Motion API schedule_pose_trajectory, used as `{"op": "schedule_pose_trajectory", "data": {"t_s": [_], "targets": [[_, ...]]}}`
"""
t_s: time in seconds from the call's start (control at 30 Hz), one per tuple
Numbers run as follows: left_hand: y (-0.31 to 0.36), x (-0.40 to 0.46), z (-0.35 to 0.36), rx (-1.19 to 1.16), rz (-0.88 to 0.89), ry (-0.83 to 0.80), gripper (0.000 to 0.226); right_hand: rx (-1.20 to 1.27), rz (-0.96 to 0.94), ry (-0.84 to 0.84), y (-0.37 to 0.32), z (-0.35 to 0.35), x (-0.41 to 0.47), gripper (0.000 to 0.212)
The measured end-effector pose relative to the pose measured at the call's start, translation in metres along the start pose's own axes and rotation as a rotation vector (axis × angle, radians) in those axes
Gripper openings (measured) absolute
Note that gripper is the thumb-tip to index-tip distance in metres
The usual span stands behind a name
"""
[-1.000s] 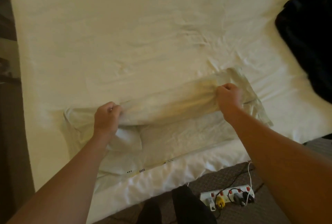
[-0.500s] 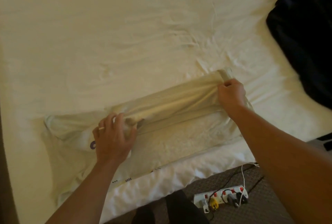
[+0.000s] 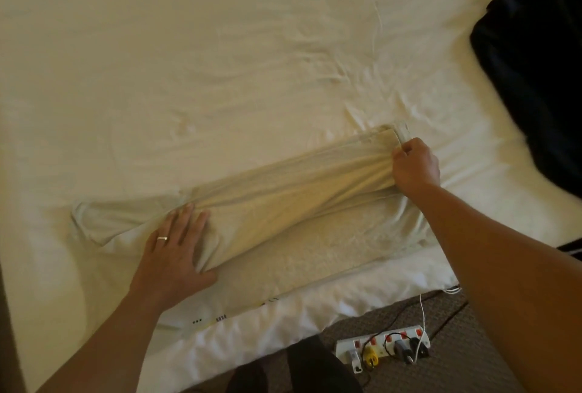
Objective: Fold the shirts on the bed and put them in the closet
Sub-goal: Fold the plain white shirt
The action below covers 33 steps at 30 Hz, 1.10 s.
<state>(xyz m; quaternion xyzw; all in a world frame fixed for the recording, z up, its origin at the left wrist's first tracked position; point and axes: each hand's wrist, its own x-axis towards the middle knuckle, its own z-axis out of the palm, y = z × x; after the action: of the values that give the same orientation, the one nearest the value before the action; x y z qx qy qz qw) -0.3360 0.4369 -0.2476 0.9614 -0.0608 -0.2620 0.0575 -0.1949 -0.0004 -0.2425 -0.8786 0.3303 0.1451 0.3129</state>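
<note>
A pale cream shirt (image 3: 283, 203) lies along the near edge of the bed (image 3: 220, 61), partly folded into a long band running from lower left to upper right. My left hand (image 3: 176, 251) lies flat on the shirt's left part, fingers straight, pressing the cloth down; a ring shows on one finger. My right hand (image 3: 414, 164) grips the bunched right end of the fold, fingers curled round the cloth. A dark shirt (image 3: 535, 61) lies heaped at the bed's right edge, apart from both hands.
The white sheet is wrinkled near the middle. Below the bed's near edge, on brown carpet, lies a white power strip (image 3: 382, 350) with several plugs and cables. A dark trouser leg (image 3: 315, 370) shows at the bottom.
My left hand let go of the fold and now lies flat on the shirt. The folded edge has been carried further over, and my right hand keeps its grip at the right end.
</note>
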Motion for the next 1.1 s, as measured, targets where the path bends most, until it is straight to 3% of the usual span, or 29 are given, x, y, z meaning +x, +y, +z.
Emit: {"op": "schedule_pose_trajectory", "data": {"t_s": [0.3,0.43,0.53,0.6,0.7,0.87,1.0,1.1], "targets": [[-0.007,0.005,-0.001,-0.136,-0.052,-0.108,0.118,-0.007,-0.019,-0.016,0.002,-0.004,0.003,0.020],[0.016,0.009,-0.002,-0.275,-0.178,0.082,0.091,-0.128,-0.068,0.009,-0.001,0.000,-0.005,0.021],[0.043,0.017,0.003,-0.236,-0.264,0.273,0.077,-0.330,-0.219,0.180,-0.006,0.007,-0.020,0.025],[0.064,0.024,0.007,-0.211,-0.318,0.330,0.077,-0.417,-0.363,0.210,-0.008,0.016,-0.034,0.031],[0.089,0.034,0.013,-0.197,-0.297,0.234,0.087,-0.481,-0.597,0.076,-0.008,0.040,-0.051,0.041],[0.081,0.043,0.029,-0.054,-0.196,0.085,0.090,-0.709,-0.588,-0.208,0.018,0.050,-0.035,0.068],[0.080,0.043,0.030,-0.037,-0.190,0.068,0.097,-0.668,-0.618,-0.286,0.025,0.043,-0.024,0.069],[0.081,0.043,0.027,-0.034,-0.185,0.067,0.102,-0.528,-0.590,-0.183,0.022,0.034,-0.024,0.059]]}}
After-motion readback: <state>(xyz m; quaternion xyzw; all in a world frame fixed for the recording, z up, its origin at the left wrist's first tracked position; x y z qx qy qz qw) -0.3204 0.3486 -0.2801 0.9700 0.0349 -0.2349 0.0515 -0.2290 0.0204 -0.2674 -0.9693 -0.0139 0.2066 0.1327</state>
